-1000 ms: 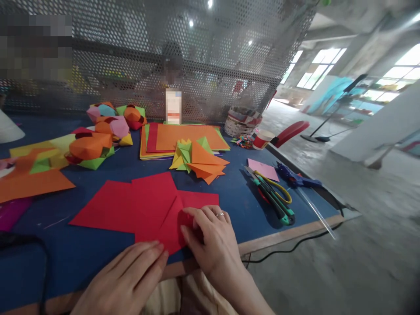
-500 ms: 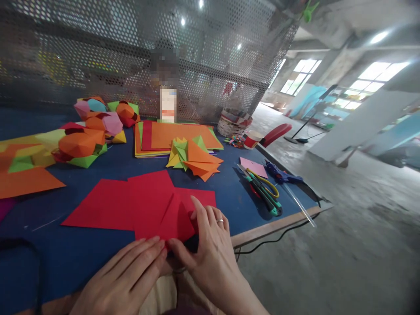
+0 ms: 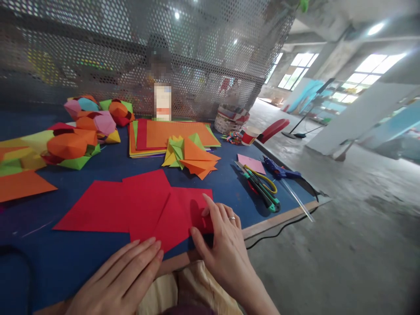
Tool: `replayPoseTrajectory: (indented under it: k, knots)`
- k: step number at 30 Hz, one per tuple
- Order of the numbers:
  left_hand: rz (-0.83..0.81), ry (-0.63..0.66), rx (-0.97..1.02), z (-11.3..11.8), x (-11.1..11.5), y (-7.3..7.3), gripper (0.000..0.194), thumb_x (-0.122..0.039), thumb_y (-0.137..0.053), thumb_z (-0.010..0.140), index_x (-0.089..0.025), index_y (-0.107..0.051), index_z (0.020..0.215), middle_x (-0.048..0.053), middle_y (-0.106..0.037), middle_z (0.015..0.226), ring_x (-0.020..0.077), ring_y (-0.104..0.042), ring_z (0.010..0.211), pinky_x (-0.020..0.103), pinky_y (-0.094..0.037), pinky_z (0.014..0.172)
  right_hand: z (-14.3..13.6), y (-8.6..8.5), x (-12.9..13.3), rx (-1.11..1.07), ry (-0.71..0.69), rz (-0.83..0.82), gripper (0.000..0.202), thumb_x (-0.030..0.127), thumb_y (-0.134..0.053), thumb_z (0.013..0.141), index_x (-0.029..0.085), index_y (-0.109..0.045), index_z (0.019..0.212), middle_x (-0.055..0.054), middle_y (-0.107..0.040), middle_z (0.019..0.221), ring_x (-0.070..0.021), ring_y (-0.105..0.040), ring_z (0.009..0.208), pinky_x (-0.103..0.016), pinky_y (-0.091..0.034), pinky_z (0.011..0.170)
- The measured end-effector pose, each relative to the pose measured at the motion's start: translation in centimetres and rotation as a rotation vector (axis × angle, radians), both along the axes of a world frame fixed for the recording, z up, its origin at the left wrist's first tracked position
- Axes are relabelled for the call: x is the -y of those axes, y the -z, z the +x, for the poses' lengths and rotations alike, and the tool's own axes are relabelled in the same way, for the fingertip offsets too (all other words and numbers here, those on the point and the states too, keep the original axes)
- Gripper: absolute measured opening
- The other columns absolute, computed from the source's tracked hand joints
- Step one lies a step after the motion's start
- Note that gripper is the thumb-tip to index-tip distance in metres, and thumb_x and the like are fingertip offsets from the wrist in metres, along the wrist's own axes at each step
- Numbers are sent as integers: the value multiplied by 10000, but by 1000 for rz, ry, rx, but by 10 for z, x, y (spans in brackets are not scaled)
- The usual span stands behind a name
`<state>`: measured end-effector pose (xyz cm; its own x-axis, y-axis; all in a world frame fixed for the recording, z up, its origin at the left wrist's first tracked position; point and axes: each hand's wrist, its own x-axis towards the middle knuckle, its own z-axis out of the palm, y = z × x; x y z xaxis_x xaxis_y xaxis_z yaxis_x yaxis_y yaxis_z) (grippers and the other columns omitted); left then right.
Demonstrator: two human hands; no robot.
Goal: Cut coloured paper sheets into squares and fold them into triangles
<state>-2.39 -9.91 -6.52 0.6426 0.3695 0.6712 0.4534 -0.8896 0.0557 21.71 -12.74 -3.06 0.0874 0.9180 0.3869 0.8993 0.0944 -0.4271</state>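
Red sheets of paper [image 3: 108,205] lie overlapping on the blue tabletop in front of me, and one shows a slanting folded edge near the middle. My left hand [image 3: 126,271] lies flat with its fingers stretched out, the fingertips on the near edge of the red paper. At the paper's right end is my right hand [image 3: 225,238], open, thumb apart from the bent fingers and a ring on one finger. Its fingertips are over or on the red paper; I cannot tell whether they press it.
Behind lie folded orange, yellow and green pieces [image 3: 193,155], a coloured paper stack [image 3: 177,133] and folded paper shapes [image 3: 74,142]. To the right are a cutter [image 3: 262,190], a glue gun [image 3: 280,170], a cup [image 3: 250,135] and a woven basket [image 3: 231,119]. A mesh screen [image 3: 203,65] stands behind.
My right hand has moved right, away from my left fingertips, its thumb now off the near edge. More of the folded red paper shows between the hands. The view has shifted slightly.
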Motion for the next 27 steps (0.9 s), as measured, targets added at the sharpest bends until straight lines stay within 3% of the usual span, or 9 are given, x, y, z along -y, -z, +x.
replayPoseTrajectory:
  k: [6, 13, 18, 23, 27]
  knots:
    - [-15, -49, 59, 6, 6, 1, 552, 4, -331, 863, -173, -663, 1266, 12, -734, 1277, 113, -579, 1328, 267, -316, 1240, -9, -1, 5, 17, 14, 33, 501, 216, -576, 957, 185, -458, 1443, -123, -642, 1194, -303, -570, 1145, -528, -440, 994]
    - [111, -12, -75, 0, 3, -20, 438, -29, -378, 889, -124, -699, 1171, 61, -752, 1204, 137, -616, 1261, 263, -313, 1243, -44, -4, 4, 0, -129, 5, 539, 243, -617, 959, 202, -442, 1467, -123, -620, 1289, -306, -547, 1167, -529, -435, 1000]
    - [133, -15, -147, -1, 2, -26, 451, -14, -379, 894, -115, -678, 1217, 54, -735, 1235, 144, -606, 1265, 281, -303, 1251, -41, -1, 0, -4, -107, -6, 541, 280, -641, 967, 203, -451, 1467, -122, -623, 1331, -312, -553, 1170, -513, -450, 962]
    - [40, -20, -134, -9, 7, -22, 445, -2, -402, 911, -115, -657, 1258, 70, -710, 1295, 164, -536, 1378, 306, -367, 1229, -30, -1, 0, 6, -109, -16, 523, 290, -654, 968, 192, -467, 1447, -118, -632, 1328, -313, -555, 1172, -496, -464, 929]
    - [-2, -47, -42, -15, 20, -8, 558, 71, -368, 882, -121, -625, 1338, 69, -701, 1324, 155, -498, 1428, 309, -355, 1242, -28, -6, -2, -13, -107, -56, 485, 256, -654, 965, 200, -499, 1422, -111, -635, 1317, -307, -558, 1158, -488, -467, 916]
